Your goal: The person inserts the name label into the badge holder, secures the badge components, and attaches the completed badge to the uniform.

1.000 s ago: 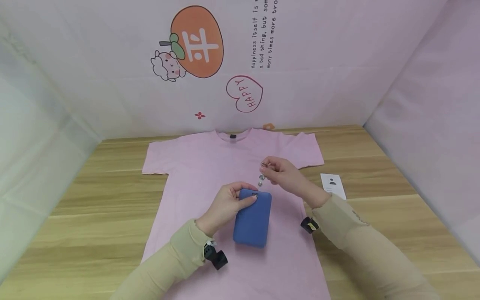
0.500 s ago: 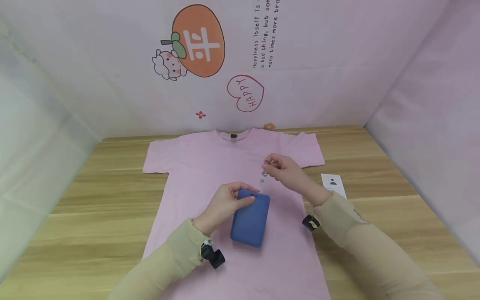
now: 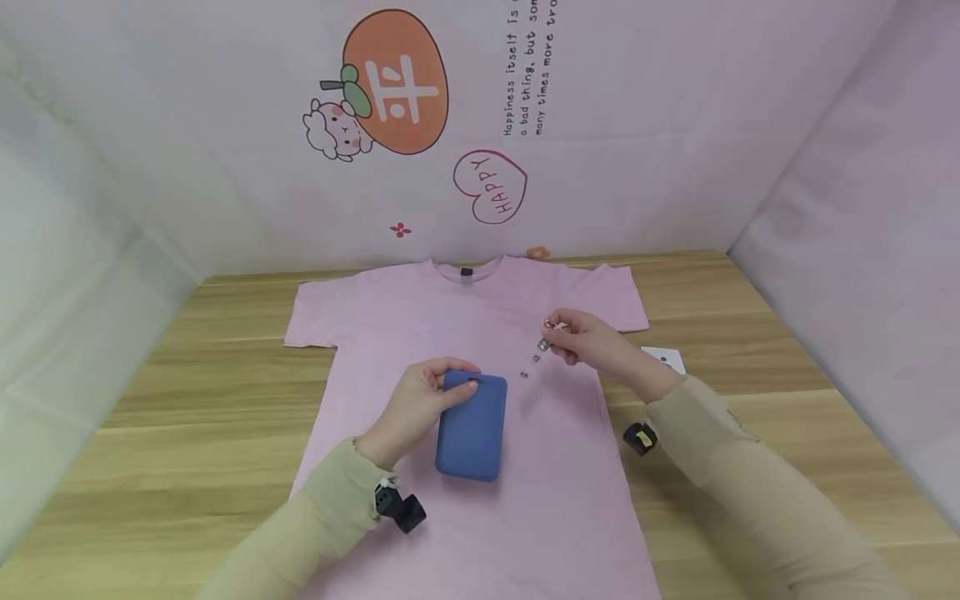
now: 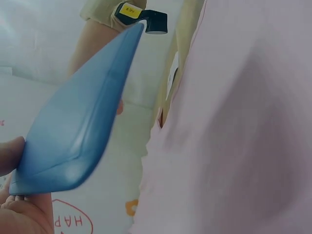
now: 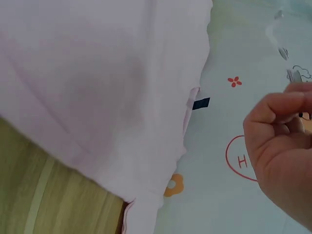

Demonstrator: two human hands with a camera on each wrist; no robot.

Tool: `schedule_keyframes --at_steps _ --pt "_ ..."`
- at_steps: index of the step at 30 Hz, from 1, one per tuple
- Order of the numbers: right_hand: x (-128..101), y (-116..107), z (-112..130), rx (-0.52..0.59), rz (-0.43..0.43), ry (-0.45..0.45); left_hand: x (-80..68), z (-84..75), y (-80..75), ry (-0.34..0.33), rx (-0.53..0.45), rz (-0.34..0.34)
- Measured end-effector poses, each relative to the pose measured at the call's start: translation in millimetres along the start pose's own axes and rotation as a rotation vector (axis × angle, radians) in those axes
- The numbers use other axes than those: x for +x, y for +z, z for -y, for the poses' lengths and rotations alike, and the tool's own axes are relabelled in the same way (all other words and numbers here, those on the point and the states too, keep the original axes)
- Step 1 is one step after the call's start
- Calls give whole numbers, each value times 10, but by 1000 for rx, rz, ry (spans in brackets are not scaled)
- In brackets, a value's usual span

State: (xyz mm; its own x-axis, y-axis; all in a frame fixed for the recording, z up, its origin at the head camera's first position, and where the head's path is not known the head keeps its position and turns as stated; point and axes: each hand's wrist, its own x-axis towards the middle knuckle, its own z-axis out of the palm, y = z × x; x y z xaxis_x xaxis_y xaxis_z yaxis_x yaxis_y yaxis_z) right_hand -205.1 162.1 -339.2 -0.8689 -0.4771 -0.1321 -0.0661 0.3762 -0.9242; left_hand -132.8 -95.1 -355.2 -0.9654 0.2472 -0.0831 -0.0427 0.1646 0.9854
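Observation:
My left hand [image 3: 416, 402] pinches the top edge of a blue badge holder [image 3: 471, 433], thumb on the front by its slot. In the left wrist view the badge holder [image 4: 80, 117] appears tilted, its side towards the camera. To the right, my right hand [image 3: 596, 343] pinches a metal badge clip [image 3: 543, 343] between thumb and fingertips. A clear strap with small metal snaps [image 3: 536, 358] trails from the clip down and left, its end apart from the holder. Both hands are over a pink T-shirt [image 3: 390, 325] spread on the table.
A white card [image 3: 663, 357] with a printed figure lies right of the shirt, partly behind my right wrist. The wooden table [image 3: 187, 433] meets a printed white backdrop [image 3: 247, 125] at the back, with pale fabric walls [image 3: 847, 250] at the sides.
My left hand has moved left with the badge holder. My right hand has drawn the clip rightwards, and the strap's end has come away from the holder's slot.

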Motion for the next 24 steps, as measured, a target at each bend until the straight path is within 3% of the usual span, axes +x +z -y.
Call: schedule_keyframes --at_steps 11,24 --pt "57 -11 -171 -137 191 57 -26 17 -138 -9 -31 -28" --pt "107 82 -252 -196 230 109 -44 6 -183 -18 -57 -49"
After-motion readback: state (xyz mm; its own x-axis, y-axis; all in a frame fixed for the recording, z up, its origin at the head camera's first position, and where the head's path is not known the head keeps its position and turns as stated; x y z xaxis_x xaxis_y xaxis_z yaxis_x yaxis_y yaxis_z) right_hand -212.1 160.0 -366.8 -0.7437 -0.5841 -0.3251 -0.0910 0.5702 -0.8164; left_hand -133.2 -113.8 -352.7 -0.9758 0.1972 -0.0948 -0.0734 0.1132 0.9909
